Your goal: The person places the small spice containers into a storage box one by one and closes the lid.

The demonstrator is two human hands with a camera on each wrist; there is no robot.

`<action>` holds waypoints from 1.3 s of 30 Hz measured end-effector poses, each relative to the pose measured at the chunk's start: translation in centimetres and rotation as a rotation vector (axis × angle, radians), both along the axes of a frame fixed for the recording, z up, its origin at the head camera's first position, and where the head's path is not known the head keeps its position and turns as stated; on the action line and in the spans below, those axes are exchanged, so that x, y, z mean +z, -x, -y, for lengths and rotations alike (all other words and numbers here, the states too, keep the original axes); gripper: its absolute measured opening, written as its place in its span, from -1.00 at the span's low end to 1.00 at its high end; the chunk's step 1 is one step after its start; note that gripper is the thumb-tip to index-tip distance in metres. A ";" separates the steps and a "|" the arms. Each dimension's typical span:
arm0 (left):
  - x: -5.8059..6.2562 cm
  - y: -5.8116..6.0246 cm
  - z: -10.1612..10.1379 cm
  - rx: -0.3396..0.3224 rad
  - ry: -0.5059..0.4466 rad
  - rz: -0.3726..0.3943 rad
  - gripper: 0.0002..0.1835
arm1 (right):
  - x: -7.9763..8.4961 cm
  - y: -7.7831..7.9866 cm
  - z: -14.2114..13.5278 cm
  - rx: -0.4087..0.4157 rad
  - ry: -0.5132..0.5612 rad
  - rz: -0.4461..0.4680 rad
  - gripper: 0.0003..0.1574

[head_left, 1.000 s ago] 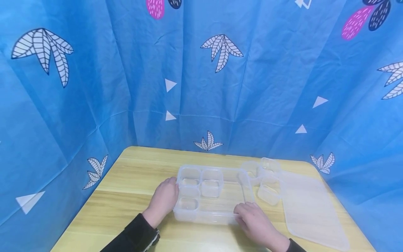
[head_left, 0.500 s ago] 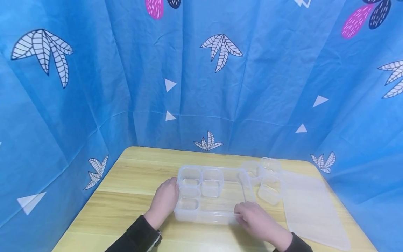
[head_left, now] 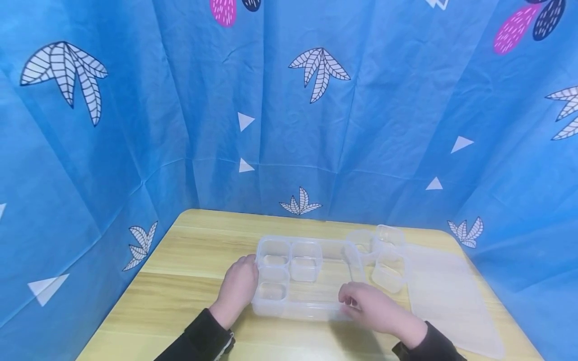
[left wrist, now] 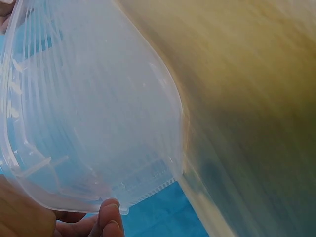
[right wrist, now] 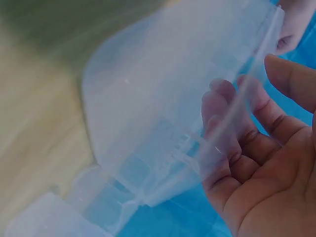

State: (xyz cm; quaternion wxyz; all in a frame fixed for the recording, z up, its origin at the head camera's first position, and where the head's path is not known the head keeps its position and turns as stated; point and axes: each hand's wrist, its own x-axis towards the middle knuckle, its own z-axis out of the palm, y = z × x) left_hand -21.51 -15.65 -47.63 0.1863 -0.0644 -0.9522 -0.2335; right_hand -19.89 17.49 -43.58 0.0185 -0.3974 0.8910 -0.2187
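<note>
A clear rectangular plastic box [head_left: 311,312] sits on the table in the head view. Three small clear cups fill part of it: a back left cup [head_left: 274,245], one beside it [head_left: 305,268] and a front left cup [head_left: 272,290]. My left hand [head_left: 238,282] grips the box's left side; in the left wrist view its curled fingers [left wrist: 109,215] meet the rim at a corner. At the front right corner is my right hand [head_left: 372,307]. The right wrist view shows its loosely bent fingers [right wrist: 254,143] reaching over the rim, the thumb [right wrist: 291,81] standing apart from the wall.
Several more clear cups [head_left: 388,273] stand against the box's right end. A flat translucent lid [head_left: 451,301] lies right of them. Bare wooden table [head_left: 189,260] extends to the left. A blue patterned curtain [head_left: 207,115] hangs behind and at both sides.
My right hand has loosened at the front right corner and risen slightly, its thumb coming away from the rim. The left hand keeps its place, and the box and cups have not visibly moved.
</note>
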 end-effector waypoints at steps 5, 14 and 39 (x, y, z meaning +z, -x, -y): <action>0.0 -0.1 0.0 0.009 -0.022 0.013 -0.72 | 2.0 0.5 -0.6 -0.023 0.008 -0.016 -0.93; 0.0 -0.3 -0.2 0.008 -0.034 0.007 -0.73 | 4.5 2.2 -3.5 -0.122 -0.019 -0.055 -0.94; -0.2 -0.4 -0.2 0.038 -0.094 0.058 -0.67 | 1.5 6.3 -8.6 -0.365 -0.070 -0.051 -0.85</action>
